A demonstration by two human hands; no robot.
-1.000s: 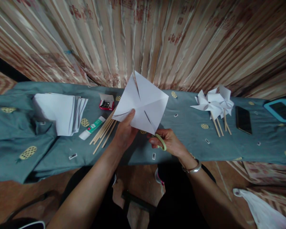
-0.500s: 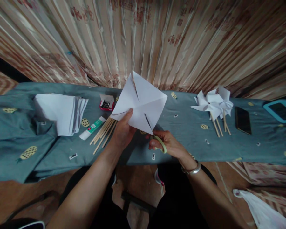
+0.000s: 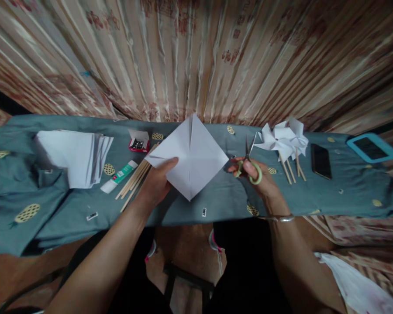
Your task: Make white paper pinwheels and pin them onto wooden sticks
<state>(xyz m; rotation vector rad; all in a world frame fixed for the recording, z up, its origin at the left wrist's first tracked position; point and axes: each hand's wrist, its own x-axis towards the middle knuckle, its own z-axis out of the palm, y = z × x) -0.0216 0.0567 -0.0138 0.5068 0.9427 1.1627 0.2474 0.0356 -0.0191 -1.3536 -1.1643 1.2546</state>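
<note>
A square sheet of white paper (image 3: 199,152), turned corner-up, is held above the table. Slits run in from its corners toward the middle. My left hand (image 3: 157,181) grips its lower left side, the thumb on top and the fingers beneath. To the right of the paper, apart from it, my right hand (image 3: 257,174) holds scissors (image 3: 249,152) with pale green handles. Their blades point away from me and stand slightly parted.
A stack of white paper (image 3: 67,157), a glue tube (image 3: 119,175), wooden sticks (image 3: 134,182) and a small red box (image 3: 139,141) lie left. Paper pinwheels (image 3: 283,138) on sticks, a phone (image 3: 321,161) and a blue-framed tablet (image 3: 371,148) are right. Behind hangs a curtain (image 3: 190,56).
The scissors have come away from the paper's lower right slit and moved right, blades now pointing up. The paper has turned so that one corner points toward me.
</note>
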